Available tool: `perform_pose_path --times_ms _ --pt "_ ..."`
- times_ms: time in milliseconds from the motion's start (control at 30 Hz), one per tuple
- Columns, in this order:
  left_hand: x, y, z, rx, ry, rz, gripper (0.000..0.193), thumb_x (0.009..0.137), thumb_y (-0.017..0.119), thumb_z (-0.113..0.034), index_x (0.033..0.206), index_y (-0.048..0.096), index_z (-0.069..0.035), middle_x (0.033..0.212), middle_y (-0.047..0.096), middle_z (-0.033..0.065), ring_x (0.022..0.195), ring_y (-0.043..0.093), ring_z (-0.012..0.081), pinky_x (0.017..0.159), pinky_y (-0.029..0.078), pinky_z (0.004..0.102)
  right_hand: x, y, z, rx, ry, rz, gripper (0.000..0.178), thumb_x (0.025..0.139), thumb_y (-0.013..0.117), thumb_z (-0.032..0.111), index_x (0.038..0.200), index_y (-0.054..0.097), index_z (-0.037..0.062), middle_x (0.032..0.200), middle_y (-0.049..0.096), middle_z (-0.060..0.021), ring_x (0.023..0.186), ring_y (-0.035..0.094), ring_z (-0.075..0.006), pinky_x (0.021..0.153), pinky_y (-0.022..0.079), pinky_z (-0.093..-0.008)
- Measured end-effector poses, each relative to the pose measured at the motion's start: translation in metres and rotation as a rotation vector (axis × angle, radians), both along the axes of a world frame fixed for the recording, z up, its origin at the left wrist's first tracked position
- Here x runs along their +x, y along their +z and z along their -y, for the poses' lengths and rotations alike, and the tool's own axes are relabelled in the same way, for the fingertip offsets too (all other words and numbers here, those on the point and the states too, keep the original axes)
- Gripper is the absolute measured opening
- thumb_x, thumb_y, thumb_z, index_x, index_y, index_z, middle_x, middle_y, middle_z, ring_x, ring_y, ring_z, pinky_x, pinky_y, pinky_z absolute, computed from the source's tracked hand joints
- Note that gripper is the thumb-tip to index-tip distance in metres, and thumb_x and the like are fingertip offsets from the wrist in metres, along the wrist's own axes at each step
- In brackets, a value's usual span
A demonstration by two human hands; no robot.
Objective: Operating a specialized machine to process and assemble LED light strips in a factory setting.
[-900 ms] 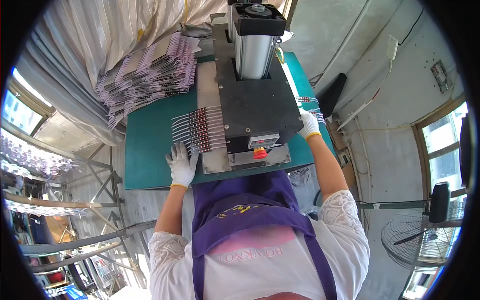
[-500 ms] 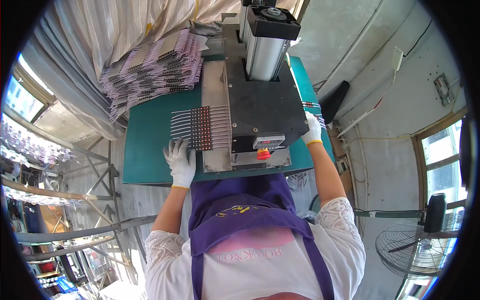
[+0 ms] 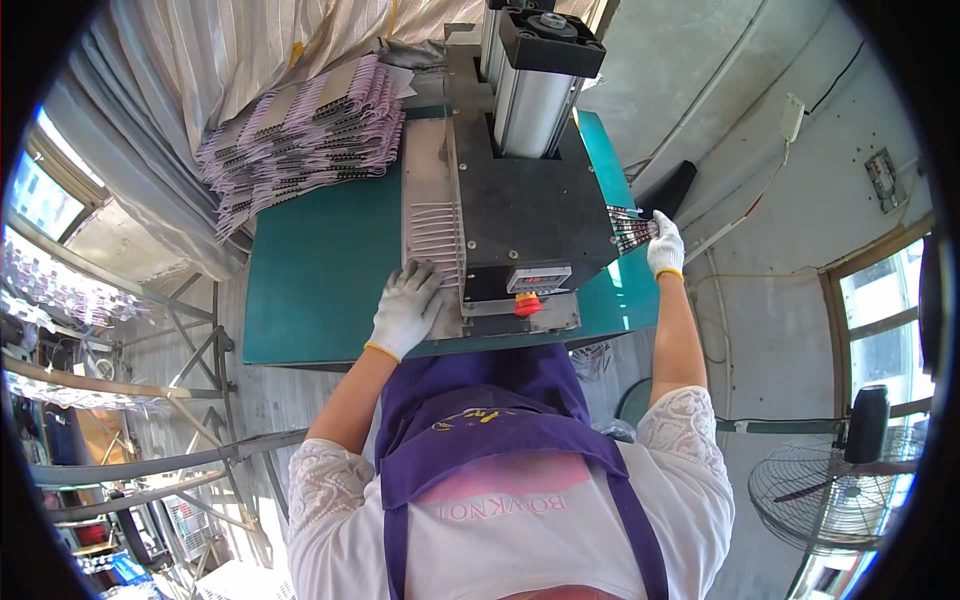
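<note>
A row of thin pale strips [image 3: 433, 232] lies across the metal plate [image 3: 425, 165] on the left side of the black press [image 3: 535, 205]. My left hand [image 3: 408, 308], in a white glove with greyish fingertips, rests on the plate near the closest strips, fingers stretched out. On the press's right side, dark strips with small red marks [image 3: 630, 232] come out and bunch together. My right hand [image 3: 665, 244], also gloved, is closed on their gathered ends, past the table edge. The strips' middle stretch is hidden under the press.
A tall pile of folded lilac-and-black strips [image 3: 310, 130] sits on the back left of the green table [image 3: 310, 270]. The press has a metal cylinder [image 3: 535, 115], a small display [image 3: 540, 278] and a red button [image 3: 527, 303]. A caged fan [image 3: 835, 490] stands at right.
My right hand has moved right, away from the press, and the strips have slid right with it. Their dark marked parts have left the left side. My left hand has moved right onto the plate.
</note>
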State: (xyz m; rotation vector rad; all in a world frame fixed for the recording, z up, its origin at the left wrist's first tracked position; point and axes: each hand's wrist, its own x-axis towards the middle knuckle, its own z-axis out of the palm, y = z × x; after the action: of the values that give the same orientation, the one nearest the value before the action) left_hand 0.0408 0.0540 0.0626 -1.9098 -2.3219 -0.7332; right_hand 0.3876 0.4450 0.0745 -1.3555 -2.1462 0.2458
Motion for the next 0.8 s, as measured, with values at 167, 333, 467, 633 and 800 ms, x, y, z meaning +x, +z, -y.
perform_pose_path --times_ms 167,333,467,633,800 --pt "0.007 0.026 0.004 -0.24 -0.001 -0.043 0.056 0.089 0.061 -0.039 0.132 0.056 -0.005 0.145 0.045 0.0205 0.136 0.037 0.0473 0.114 0.031 0.052 -0.004 0.001 0.043 0.086 -0.106 0.246 0.051 0.088 0.054 0.004 0.138 0.052 0.014 0.14 0.053 -0.0164 0.114 0.06 -0.0359 0.1 0.048 -0.0437" --pt "0.002 0.052 0.011 -0.545 -0.166 -0.099 0.115 0.062 0.078 -0.059 0.148 0.033 0.003 0.151 0.031 0.0295 0.144 0.02 0.0505 0.118 0.023 0.0537 -0.036 0.044 0.188 -0.107 0.652 0.116 0.062 0.066 0.085 0.02 0.122 0.063 0.0065 0.118 0.064 -0.0159 0.112 0.06 -0.034 0.098 0.048 -0.042" --pt "0.001 0.048 0.008 -0.581 -0.177 -0.142 0.115 0.058 0.08 -0.057 0.145 0.036 0.004 0.151 0.031 0.0301 0.144 0.018 0.0502 0.119 0.021 0.0533 -0.039 0.035 0.22 -0.036 0.652 0.267 0.063 0.064 0.084 0.019 0.122 0.062 0.0104 0.126 0.059 -0.0113 0.114 0.056 -0.0362 0.1 0.046 -0.043" --pt "0.008 0.049 0.002 -0.622 -0.14 -0.082 0.12 0.055 0.083 -0.053 0.147 0.03 0.004 0.155 0.025 0.0257 0.147 0.021 0.0396 0.121 0.016 0.0532 -0.035 0.029 0.216 -0.025 0.623 0.281 0.063 0.064 0.084 0.02 0.122 0.061 0.011 0.127 0.059 -0.0107 0.114 0.057 -0.0351 0.098 0.048 -0.0424" --pt "0.007 0.043 0.005 -0.612 -0.124 -0.047 0.12 0.055 0.082 -0.054 0.145 0.031 0.007 0.154 0.027 0.0267 0.147 0.02 0.0398 0.121 0.014 0.0527 -0.037 0.028 0.212 -0.047 0.672 0.252 0.061 0.065 0.083 0.021 0.122 0.062 0.011 0.125 0.06 -0.0108 0.112 0.058 -0.0337 0.096 0.048 -0.0416"
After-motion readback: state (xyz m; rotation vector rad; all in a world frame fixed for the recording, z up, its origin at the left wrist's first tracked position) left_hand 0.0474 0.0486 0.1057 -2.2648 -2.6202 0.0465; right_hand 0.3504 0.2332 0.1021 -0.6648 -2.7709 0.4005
